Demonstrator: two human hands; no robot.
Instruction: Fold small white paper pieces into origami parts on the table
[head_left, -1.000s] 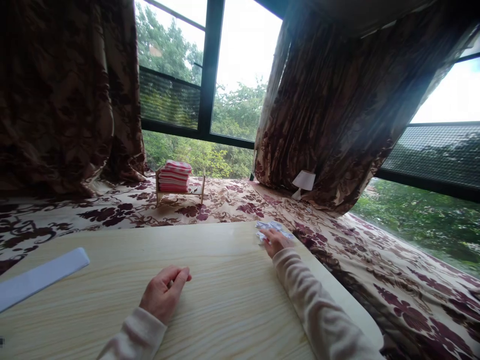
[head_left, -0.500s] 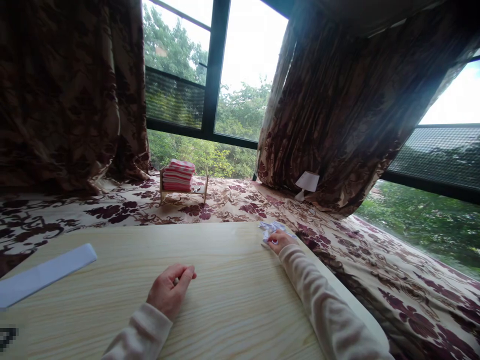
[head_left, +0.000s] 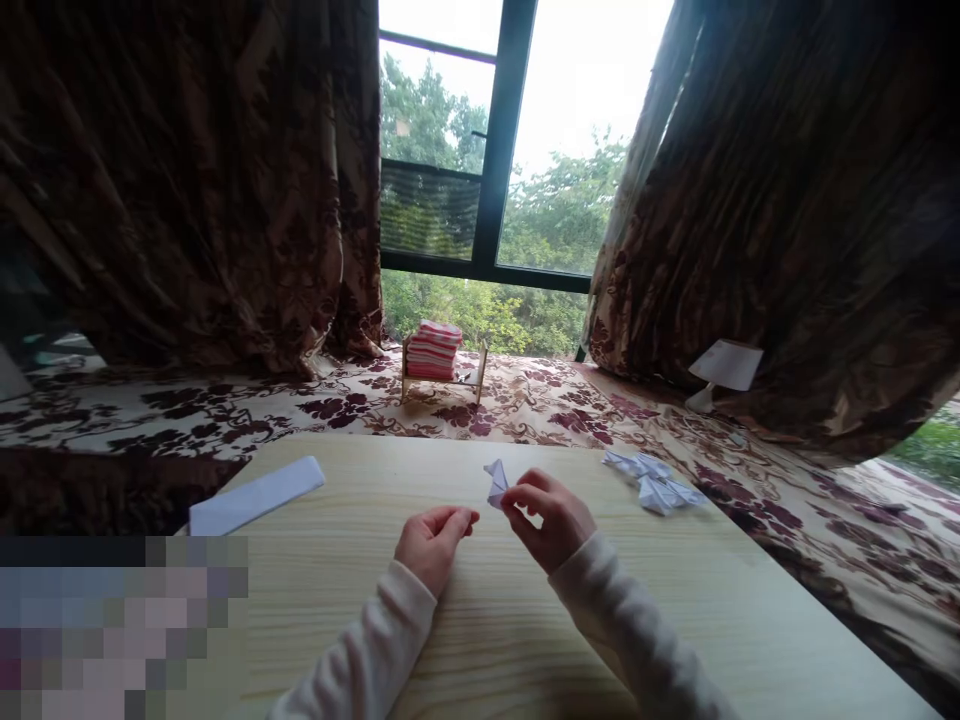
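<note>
My right hand [head_left: 551, 515] pinches a small white origami figure [head_left: 496, 482] between thumb and fingertips, above the middle of the pale wooden table [head_left: 420, 620]. The figure has pointed ends and looks like a paper crane. To its left and a little nearer me, my left hand [head_left: 435, 545] is closed, thumb pressed to the bent forefinger. Whether anything is inside those fingers is hidden. A pile of similar folded white paper pieces [head_left: 656, 485] lies at the far right of the table, beyond my right hand.
A long folded white paper strip [head_left: 255, 497] lies at the table's left. Behind the table, on floral cloth [head_left: 555, 400], stand a small rack [head_left: 480, 375] with stacked red-and-white striped cloths [head_left: 435, 352] and a small white lamp [head_left: 726, 365]. Curtains [head_left: 285, 200] frame the window.
My right hand has come back from the paper pile toward my left hand with one origami figure in its fingers. The view has turned left. My left hand stays closed.
</note>
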